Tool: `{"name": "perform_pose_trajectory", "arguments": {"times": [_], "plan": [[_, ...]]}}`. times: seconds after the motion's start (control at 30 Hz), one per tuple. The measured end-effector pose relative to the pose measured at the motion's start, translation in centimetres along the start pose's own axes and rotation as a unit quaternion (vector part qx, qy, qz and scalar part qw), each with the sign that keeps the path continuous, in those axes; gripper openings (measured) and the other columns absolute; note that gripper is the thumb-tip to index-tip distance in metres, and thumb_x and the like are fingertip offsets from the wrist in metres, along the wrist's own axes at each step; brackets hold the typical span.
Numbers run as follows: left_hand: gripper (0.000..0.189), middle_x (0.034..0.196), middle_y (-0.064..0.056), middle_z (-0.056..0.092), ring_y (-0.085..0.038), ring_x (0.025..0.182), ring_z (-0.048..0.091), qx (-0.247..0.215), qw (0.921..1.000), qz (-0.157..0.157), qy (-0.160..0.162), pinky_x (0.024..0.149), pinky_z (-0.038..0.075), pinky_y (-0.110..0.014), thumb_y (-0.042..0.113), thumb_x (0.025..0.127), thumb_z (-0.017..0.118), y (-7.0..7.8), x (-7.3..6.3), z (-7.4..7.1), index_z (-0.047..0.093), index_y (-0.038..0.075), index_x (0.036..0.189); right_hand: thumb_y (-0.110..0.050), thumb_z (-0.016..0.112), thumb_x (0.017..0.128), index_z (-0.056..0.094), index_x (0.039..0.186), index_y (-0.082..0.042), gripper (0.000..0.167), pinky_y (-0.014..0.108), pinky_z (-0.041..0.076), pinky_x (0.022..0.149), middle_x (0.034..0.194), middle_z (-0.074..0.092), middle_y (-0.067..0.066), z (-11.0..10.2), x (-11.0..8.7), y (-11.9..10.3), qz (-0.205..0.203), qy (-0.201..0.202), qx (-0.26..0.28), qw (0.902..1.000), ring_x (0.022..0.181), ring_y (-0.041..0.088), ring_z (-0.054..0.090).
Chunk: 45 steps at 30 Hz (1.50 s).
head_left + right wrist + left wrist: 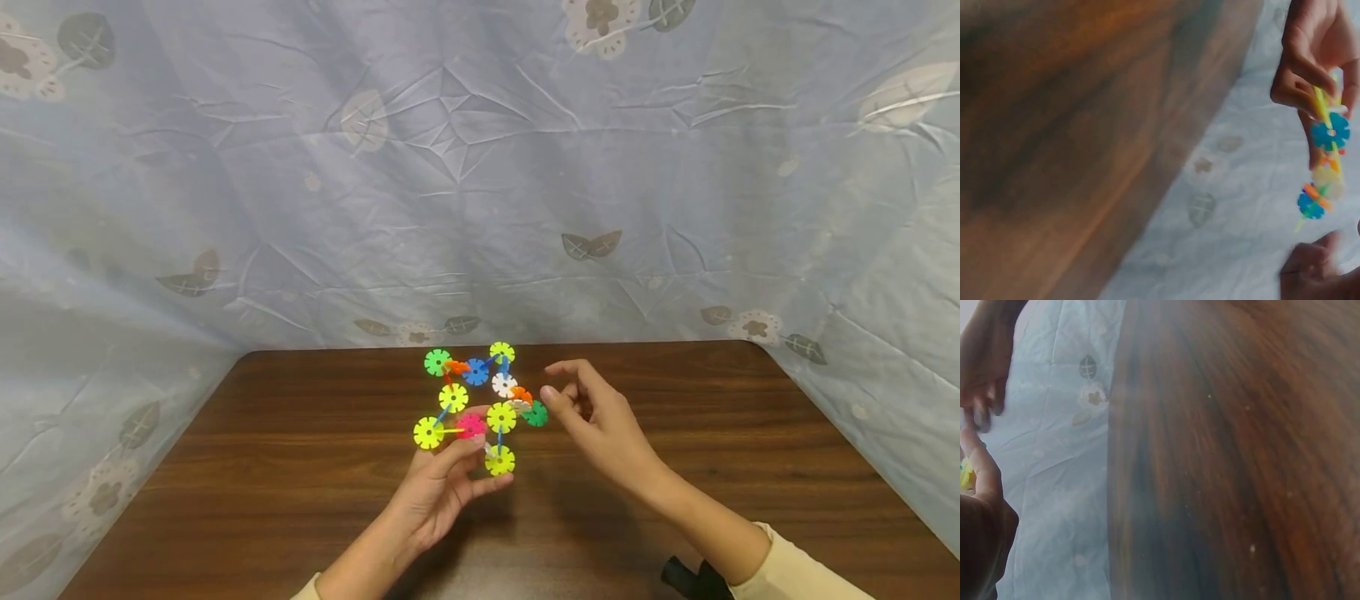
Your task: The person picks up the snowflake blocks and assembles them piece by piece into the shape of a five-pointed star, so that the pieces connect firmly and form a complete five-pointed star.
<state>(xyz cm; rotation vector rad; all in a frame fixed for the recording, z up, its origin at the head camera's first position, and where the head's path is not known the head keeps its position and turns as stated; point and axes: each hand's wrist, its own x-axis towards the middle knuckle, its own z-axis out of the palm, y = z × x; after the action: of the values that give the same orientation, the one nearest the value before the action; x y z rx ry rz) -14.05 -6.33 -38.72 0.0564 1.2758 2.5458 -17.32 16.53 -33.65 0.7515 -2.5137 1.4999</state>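
Observation:
My left hand (438,500) holds a linked ring of slotted plastic snowflake discs (453,398) up over the table, pinching it near a pink disc (471,427). Yellow, green, blue, white and orange discs are joined edge to edge in it. To the right, my right hand (603,421) hovers with bent fingers and nothing in them, its thumb tip close to a green disc (536,413). In the right wrist view the discs (1330,132) hang from the left hand (1313,69), with the right hand (1313,272) below them and a gap between.
The brown wood-grain table (285,467) lies beneath both hands. A pale floral cloth (480,208) hangs behind it and along both sides. By the right forearm, at the near edge, lies a black object (693,579).

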Motion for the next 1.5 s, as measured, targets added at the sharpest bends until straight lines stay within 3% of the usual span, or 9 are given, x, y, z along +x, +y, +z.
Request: {"name": "perform_pose_trajectory", "arguments": {"times": [0.1,0.2,0.33,0.47,0.9,1.07,1.23,1.4,1.5], "plan": [[0.03,0.112,0.006,0.068,-0.011,0.098,0.065,0.001,1.0,0.001,-0.004,0.092,0.064,-0.049,0.008,0.102,0.06,0.1,0.0,0.0,0.065,0.019,0.13,-0.029,0.054,0.11,0.044,0.146,-0.004,0.045,0.027,0.06,0.076,0.11,0.072,0.019,0.6,0.0,0.4,0.084,-0.026,0.082,0.9927,0.091,0.016,0.069],[0.029,0.116,0.005,0.07,-0.013,0.099,0.066,0.007,0.9999,0.002,-0.013,0.092,0.064,-0.048,0.008,0.102,0.059,0.2,-0.1,0.0,0.065,0.019,0.129,-0.033,0.051,0.111,0.036,0.153,0.0,0.055,0.034,0.062,0.096,0.133,0.064,0.023,1.3,0.1,0.7,0.154,-0.08,0.206,0.963,0.114,0.025,0.07],[0.026,0.118,0.005,0.071,-0.015,0.102,0.068,0.011,0.9997,-0.004,-0.019,0.09,0.065,-0.047,0.008,0.103,0.06,0.2,0.0,0.0,0.065,0.019,0.126,-0.034,0.053,0.11,0.037,0.152,0.002,0.057,0.032,0.059,0.104,0.131,0.061,0.009,2.1,0.1,0.9,0.193,-0.1,0.321,0.9218,0.116,0.018,0.068],[0.025,0.115,0.006,0.07,-0.014,0.102,0.067,0.017,0.9996,-0.012,-0.018,0.087,0.065,-0.045,0.009,0.102,0.06,0.3,-0.1,-0.2,0.066,0.019,0.124,-0.032,0.056,0.109,0.045,0.145,0.001,0.051,0.029,0.06,0.101,0.121,0.066,0.0,2.4,0.2,1.0,0.202,-0.093,0.364,0.9045,0.11,0.014,0.07],[0.027,0.117,0.006,0.067,-0.014,0.099,0.064,0.057,0.998,-0.01,-0.025,0.081,0.066,-0.041,0.009,0.101,0.06,0.8,-0.1,-0.5,0.068,0.022,0.123,-0.022,0.063,0.105,0.054,0.138,-0.004,0.039,0.032,0.059,0.105,0.119,0.065,-0.002,2.3,0.1,1.3,0.213,-0.074,0.373,0.8999,0.108,0.011,0.071],[0.028,0.114,0.006,0.067,-0.012,0.093,0.065,0.077,0.9968,-0.001,-0.021,0.071,0.065,-0.033,0.009,0.101,0.061,1.0,-0.2,-0.5,0.064,0.019,0.127,-0.016,0.064,0.104,0.045,0.145,0.002,0.048,0.03,0.058,0.105,0.122,0.064,-0.001,1.9,0.1,1.6,0.212,-0.088,0.401,0.8871,0.109,0.01,0.07],[0.028,0.11,0.003,0.065,-0.011,0.086,0.062,0.122,0.9923,0.019,0.005,0.059,0.057,-0.022,0.009,0.099,0.063,1.1,-0.3,-0.5,0.063,0.014,0.126,-0.012,0.063,0.104,0.039,0.149,0.009,0.055,0.028,0.058,0.105,0.116,0.07,-0.001,1.5,0.0,2.0,0.21,-0.108,0.415,0.8785,0.108,0.01,0.071],[0.031,0.112,0.003,0.067,-0.011,0.085,0.062,0.155,0.9873,0.03,0.017,0.056,0.052,-0.021,0.01,0.097,0.064,1.2,-0.2,-0.5,0.064,0.012,0.127,-0.01,0.064,0.104,0.043,0.147,0.011,0.053,0.029,0.058,0.105,0.112,0.074,-0.001,1.4,0.0,2.4,0.209,-0.125,0.417,0.8756,0.108,0.011,0.073],[0.033,0.112,0.004,0.067,-0.01,0.082,0.062,0.159,0.9867,0.031,0.013,0.055,0.051,-0.02,0.011,0.096,0.065,1.3,-0.2,-0.6,0.062,0.01,0.129,-0.01,0.066,0.103,0.049,0.142,0.008,0.046,0.028,0.058,0.104,0.113,0.075,0.0,1.5,-0.1,2.5,0.204,-0.129,0.411,0.879,0.107,0.012,0.074]]}}
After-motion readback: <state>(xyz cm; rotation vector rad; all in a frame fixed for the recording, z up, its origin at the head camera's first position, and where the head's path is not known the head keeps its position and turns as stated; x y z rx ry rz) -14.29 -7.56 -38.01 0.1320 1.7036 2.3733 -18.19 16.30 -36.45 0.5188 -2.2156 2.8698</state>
